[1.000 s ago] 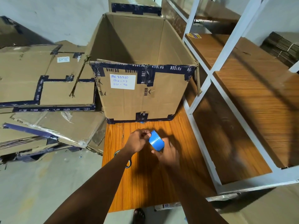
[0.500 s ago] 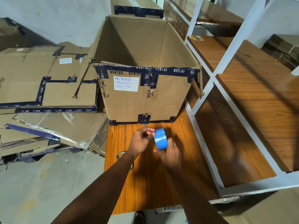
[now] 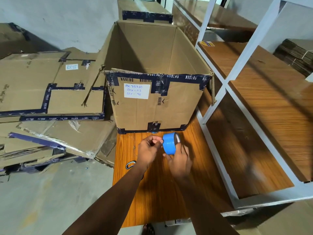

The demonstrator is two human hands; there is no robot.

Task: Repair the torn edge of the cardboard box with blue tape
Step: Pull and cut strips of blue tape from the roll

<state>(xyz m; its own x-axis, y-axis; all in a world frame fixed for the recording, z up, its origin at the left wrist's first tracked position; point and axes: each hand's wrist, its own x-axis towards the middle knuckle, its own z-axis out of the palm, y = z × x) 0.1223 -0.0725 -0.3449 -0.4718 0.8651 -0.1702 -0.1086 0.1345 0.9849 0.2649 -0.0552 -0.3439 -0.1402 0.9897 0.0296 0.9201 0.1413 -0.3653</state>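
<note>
I see the round roll of blue tape (image 3: 169, 143) held above the orange wooden tabletop (image 3: 157, 192), my right hand (image 3: 179, 160) curled around it, my left hand (image 3: 149, 150) pinching at its edge, just before the open brown cardboard box (image 3: 157, 107).

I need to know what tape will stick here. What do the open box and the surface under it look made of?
Open box: brown corrugated cardboard, matte, with frayed corners and dark printed tape on its seams. Table: orange wood-grain top, slightly glossy, probably laminate, though solid wood cannot be ruled out.
</note>
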